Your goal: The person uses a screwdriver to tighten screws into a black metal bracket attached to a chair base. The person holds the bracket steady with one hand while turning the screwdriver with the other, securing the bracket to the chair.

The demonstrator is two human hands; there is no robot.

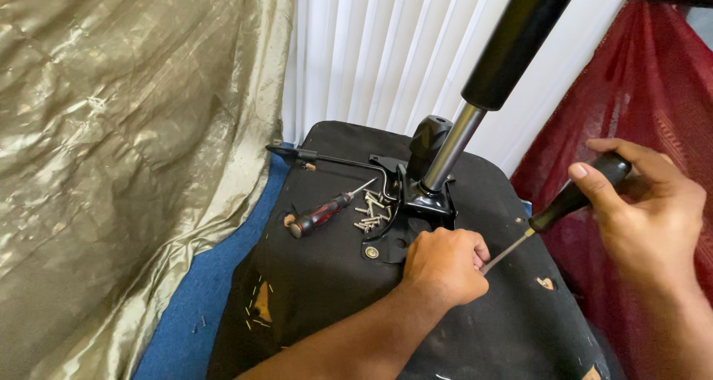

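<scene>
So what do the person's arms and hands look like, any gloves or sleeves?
Both hands are bare, without gloves. The left hand and its forearm show no sleeve, watch or band. The right hand and wrist are likewise uncovered, with no rings visible and short, unpainted nails.

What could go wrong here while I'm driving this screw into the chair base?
The screwdriver in your right hand points its tip straight at your left hand; a slip could jab the fingers. The loose screws lie in a pile on the sloped seat underside and might roll off. The spare screwdriver beside them could slide too.
</scene>
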